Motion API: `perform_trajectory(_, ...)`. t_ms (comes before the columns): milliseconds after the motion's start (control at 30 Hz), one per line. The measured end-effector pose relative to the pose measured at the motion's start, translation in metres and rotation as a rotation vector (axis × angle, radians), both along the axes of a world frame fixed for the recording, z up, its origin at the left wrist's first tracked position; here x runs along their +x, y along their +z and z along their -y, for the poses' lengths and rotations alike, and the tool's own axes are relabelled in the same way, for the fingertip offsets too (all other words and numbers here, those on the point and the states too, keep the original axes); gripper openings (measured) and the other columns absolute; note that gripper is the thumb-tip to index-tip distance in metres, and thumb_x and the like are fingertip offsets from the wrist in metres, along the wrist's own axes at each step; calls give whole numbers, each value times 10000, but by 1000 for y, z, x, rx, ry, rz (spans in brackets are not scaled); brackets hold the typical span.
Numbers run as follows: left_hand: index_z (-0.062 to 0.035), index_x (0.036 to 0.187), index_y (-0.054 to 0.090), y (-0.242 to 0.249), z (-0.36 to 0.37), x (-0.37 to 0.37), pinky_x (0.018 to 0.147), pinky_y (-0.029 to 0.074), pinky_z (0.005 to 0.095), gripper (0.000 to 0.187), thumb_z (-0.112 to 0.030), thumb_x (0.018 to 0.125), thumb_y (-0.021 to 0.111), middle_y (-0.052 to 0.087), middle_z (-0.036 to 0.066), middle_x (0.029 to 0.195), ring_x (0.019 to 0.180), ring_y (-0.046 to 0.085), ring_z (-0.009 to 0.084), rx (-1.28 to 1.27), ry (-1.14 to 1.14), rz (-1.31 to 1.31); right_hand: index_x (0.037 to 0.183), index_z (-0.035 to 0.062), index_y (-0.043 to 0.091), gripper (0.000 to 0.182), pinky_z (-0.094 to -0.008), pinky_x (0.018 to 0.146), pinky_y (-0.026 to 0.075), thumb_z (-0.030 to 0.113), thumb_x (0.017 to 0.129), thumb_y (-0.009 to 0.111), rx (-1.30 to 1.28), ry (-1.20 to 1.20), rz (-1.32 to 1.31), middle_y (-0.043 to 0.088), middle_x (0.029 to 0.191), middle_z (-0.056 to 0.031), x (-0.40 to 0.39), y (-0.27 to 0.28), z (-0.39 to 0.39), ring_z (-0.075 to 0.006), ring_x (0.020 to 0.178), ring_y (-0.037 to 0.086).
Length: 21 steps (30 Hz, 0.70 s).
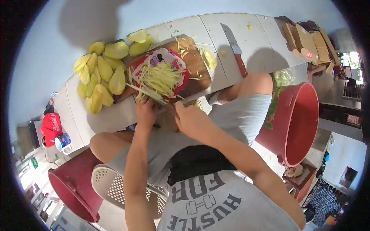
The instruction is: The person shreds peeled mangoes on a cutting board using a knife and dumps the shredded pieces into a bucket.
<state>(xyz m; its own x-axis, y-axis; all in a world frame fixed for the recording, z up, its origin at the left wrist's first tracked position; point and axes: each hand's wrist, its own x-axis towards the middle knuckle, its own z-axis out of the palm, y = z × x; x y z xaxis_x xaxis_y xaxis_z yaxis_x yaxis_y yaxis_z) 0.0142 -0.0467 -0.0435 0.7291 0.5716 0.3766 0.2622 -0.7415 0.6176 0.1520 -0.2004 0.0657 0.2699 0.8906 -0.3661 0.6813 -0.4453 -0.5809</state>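
Note:
My left hand (145, 112) is closed at the near edge of a red-rimmed plate (186, 79), against a long pale-green piece (153, 94); its fingertips are partly hidden. Just to its right, my right hand (190, 118) is closed around something I cannot make out, its end close to the same piece. Thin pale-green strips (161, 78) are heaped on the plate, which lies on a wooden cutting board (200, 77). Peeled green fruits (105, 69) are piled left of the board. A knife (233, 45) with a brown handle lies on the tiles to the right.
The white tiled counter (210, 29) carries an open cardboard box (318, 46) at far right. A large red tub (289, 123) stands right of my legs, another red tub (73, 188) at lower left. A mug (63, 143) and a red item (51, 128) sit at left.

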Motion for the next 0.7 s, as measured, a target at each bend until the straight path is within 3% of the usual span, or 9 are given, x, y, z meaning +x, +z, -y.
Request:
perform_trajectory(67,-15,947,698,-8,-1,0,709,535,468,282,67,678,674,659,175,1022,906,652,410,15,25,-16,1062,-10,472,278,-568,705,551,184,914,604,39,-46,-14,663,803,-281,5,-32,7,-482,785,675)
perform_trajectory(167,-6,929,693,17,4,4,715,533,473,253,68,687,671,658,189,1053,923,649,414,53,31,-16,1059,-15,469,273,-569,704,553,176,915,599,10,-44,8,663,799,-283,-4,-13,0,-487,790,673)
perform_trajectory(300,-5,932,690,-14,5,-9,731,531,480,268,74,676,680,654,200,1082,945,639,425,-101,33,-58,1057,-18,465,270,-578,711,549,173,917,596,16,-43,-52,658,784,-290,-7,-17,6,-495,792,670)
perform_trajectory(367,-11,908,686,-9,0,1,736,532,477,260,76,663,696,665,195,1062,936,641,425,102,27,39,1060,-22,461,283,-584,716,547,185,921,596,-18,-68,-67,656,804,-310,2,-29,6,-505,798,667)
perform_trajectory(467,-11,872,672,10,5,3,730,531,473,232,89,664,689,672,185,1037,921,647,419,60,16,53,1068,-24,461,296,-586,726,546,193,923,600,12,-53,-77,654,827,-326,-6,-6,2,-511,800,664)
perform_trajectory(600,-12,852,664,12,4,5,723,528,470,208,83,669,690,672,174,1009,896,649,414,53,14,47,1045,-31,490,287,-586,751,547,198,919,607,-11,-87,-106,654,837,-327,3,-25,6,-511,806,664)
perform_trajectory(700,-10,862,670,3,4,-5,714,525,470,210,74,671,698,665,171,978,876,647,411,153,-21,48,1026,-29,495,279,-582,746,547,193,909,617,60,-79,-45,654,835,-328,-3,-9,5,-513,816,662)
